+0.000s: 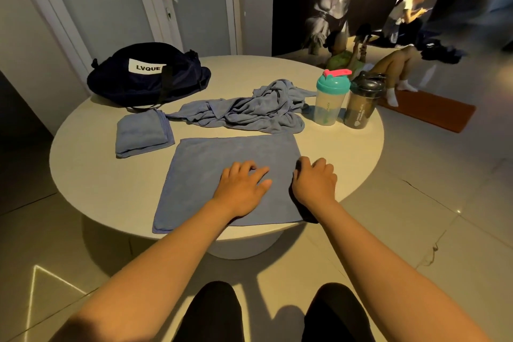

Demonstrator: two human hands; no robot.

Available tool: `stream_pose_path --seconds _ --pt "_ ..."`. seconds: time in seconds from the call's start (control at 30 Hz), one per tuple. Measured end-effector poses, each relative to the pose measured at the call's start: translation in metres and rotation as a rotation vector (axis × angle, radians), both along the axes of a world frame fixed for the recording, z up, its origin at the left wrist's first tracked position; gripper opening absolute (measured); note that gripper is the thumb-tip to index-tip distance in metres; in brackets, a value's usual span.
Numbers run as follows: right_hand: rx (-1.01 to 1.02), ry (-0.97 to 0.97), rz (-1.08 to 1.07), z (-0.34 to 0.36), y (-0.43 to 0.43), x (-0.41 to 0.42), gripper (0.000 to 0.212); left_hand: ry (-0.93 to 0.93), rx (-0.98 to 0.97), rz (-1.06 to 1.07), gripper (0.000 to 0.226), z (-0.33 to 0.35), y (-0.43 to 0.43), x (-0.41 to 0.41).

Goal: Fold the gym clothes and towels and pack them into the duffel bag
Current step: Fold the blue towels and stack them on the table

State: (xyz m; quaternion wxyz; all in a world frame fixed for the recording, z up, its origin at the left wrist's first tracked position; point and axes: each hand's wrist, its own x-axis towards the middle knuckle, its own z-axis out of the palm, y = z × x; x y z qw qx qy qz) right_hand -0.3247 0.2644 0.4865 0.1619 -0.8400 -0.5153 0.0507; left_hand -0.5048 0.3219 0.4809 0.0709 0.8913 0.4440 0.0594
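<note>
At the near edge of the table (91,175), our left hand (244,184) lies flat on the spread towel (211,164); our right hand (315,182) curls over its right edge. An uneven pull could skew the fold or drag it off the rim. Shadow hides whether that hand pinches cloth.

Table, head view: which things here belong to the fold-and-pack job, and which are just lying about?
Job:
flat towel, with the left hand pressing it and the right hand gripping its right edge
folded towel
crumpled towels
duffel bag

Lying about:
teal-lidded shaker
dark shaker
</note>
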Motion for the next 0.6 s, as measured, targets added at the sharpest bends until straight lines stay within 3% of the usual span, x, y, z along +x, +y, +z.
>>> stream_pose_path --seconds 0.13,0.23,0.3,0.43,0.5,0.6 --pt "0.091 0.128 0.096 0.006 -0.002 -0.003 0.032 0.123 -0.069 -0.028 0.067 0.001 -0.010 -0.002" --pt "0.246 0.289 0.053 0.019 -0.004 0.001 0.024 0.188 -0.113 -0.066 0.070 0.004 -0.018 0.002" --pt "0.322 0.293 0.027 0.027 -0.007 -0.004 0.022 0.227 -0.148 -0.069 0.069 0.006 -0.021 0.011" --pt "0.338 0.265 0.173 0.031 -0.005 -0.025 0.032 0.260 -0.233 -0.070 0.076 0.012 -0.018 0.019" --pt "0.297 0.268 0.167 0.035 -0.003 -0.027 0.039 -0.012 -0.344 -0.088 0.076 0.018 -0.019 0.012" --pt "0.288 0.265 0.153 0.047 0.000 -0.033 0.047 -0.719 -0.464 0.093 0.043 0.021 -0.019 -0.005"
